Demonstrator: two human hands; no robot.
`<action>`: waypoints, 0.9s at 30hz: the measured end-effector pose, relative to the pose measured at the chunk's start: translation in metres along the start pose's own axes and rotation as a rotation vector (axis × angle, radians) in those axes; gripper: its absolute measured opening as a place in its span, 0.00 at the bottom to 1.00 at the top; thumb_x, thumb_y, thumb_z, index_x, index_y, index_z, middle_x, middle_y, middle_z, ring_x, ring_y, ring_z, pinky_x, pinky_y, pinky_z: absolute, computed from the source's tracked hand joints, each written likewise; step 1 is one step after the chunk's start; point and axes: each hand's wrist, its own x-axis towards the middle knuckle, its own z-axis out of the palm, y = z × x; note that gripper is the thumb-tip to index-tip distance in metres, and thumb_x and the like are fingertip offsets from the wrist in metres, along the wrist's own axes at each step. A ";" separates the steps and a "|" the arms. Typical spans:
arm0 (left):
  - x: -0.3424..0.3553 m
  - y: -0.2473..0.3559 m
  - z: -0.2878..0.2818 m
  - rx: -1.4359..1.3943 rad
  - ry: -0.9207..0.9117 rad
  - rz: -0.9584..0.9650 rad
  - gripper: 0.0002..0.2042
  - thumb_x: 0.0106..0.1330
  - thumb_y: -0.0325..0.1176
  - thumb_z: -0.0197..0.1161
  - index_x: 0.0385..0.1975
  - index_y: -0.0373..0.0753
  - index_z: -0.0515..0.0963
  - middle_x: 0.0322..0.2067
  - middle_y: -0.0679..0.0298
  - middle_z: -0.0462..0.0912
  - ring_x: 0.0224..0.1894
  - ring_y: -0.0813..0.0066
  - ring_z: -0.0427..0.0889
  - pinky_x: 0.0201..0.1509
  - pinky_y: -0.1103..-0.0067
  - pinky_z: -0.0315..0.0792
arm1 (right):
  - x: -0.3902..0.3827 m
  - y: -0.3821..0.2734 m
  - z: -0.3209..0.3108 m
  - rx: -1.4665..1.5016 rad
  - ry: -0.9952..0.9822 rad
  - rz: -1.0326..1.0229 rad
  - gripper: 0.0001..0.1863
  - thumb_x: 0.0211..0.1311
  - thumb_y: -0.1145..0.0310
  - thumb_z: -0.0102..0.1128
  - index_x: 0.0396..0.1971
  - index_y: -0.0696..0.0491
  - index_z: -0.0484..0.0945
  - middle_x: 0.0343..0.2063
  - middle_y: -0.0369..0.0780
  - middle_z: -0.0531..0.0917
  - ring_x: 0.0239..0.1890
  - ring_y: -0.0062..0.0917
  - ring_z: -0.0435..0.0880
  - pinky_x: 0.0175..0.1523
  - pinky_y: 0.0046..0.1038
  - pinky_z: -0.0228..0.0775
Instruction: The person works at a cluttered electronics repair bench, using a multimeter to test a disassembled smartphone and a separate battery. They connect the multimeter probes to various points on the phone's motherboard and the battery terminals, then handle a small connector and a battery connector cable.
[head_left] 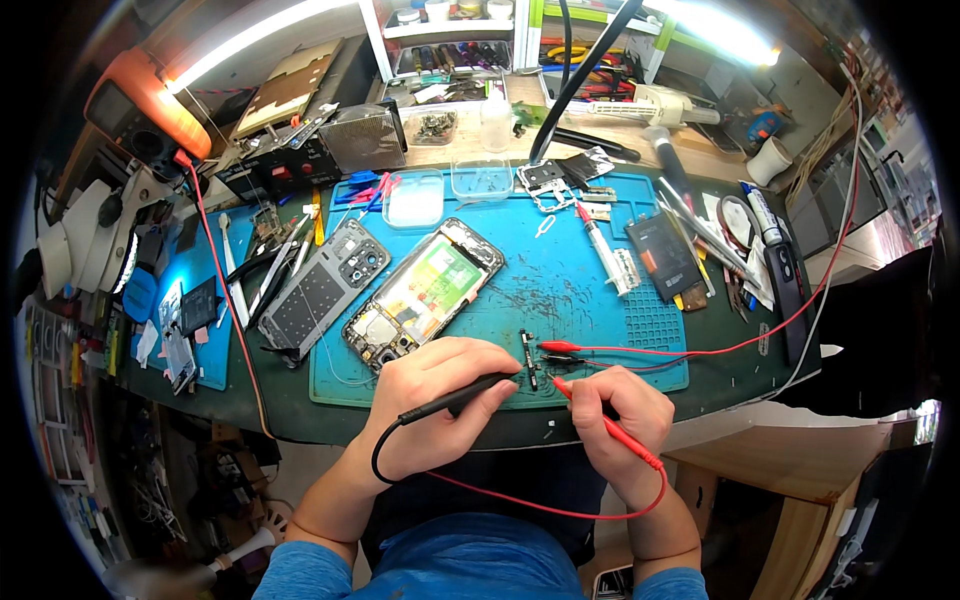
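My left hand (425,415) is closed around a black test probe (452,397), its tip end pointing right toward a small, narrow black phone part (529,360) on the blue mat. In my right hand (640,408) is a red test probe (627,437), pinched between fingers and thumb, its tip slanting up and left beside the same part. Whether either tip touches the part is too small to tell. A red alligator clip (560,347) lies just right of the part. Beyond my left hand rests an opened phone (428,290), its inner parts showing, next to a detached grey phone back (328,285).
Under the work spreads a blue silicone mat (560,285). An orange multimeter (150,110) stands far left. A syringe (603,250), a black phone battery (663,257) and tweezers (705,238) lie to the right. Clear plastic trays (413,200) sit behind. Red leads cross the mat's right side.
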 end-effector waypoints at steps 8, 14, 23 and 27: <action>0.000 -0.001 0.000 -0.011 -0.001 0.004 0.08 0.65 0.26 0.74 0.42 0.38 0.88 0.40 0.57 0.91 0.41 0.58 0.91 0.45 0.71 0.85 | 0.000 0.000 0.001 -0.016 0.004 -0.008 0.06 0.65 0.79 0.72 0.28 0.57 0.85 0.20 0.39 0.82 0.19 0.27 0.80 0.25 0.28 0.68; 0.002 0.002 -0.001 -0.008 -0.037 -0.015 0.08 0.65 0.24 0.74 0.43 0.36 0.88 0.41 0.55 0.91 0.43 0.58 0.91 0.49 0.70 0.84 | 0.002 0.001 0.000 -0.028 0.010 -0.010 0.06 0.64 0.80 0.72 0.27 0.57 0.85 0.20 0.39 0.82 0.19 0.27 0.79 0.25 0.29 0.68; -0.002 0.005 -0.006 -0.035 -0.004 0.005 0.09 0.67 0.28 0.74 0.46 0.40 0.87 0.42 0.58 0.91 0.45 0.59 0.91 0.49 0.71 0.84 | -0.002 -0.012 -0.002 -0.060 0.000 0.114 0.06 0.64 0.81 0.67 0.26 0.59 0.82 0.21 0.42 0.81 0.20 0.29 0.79 0.28 0.30 0.69; -0.005 0.004 -0.002 -0.048 0.006 -0.011 0.08 0.68 0.30 0.73 0.45 0.41 0.86 0.42 0.60 0.90 0.43 0.58 0.90 0.46 0.70 0.84 | -0.010 -0.004 0.000 -0.070 0.024 0.177 0.08 0.64 0.81 0.67 0.24 0.59 0.79 0.20 0.41 0.80 0.20 0.27 0.77 0.28 0.29 0.66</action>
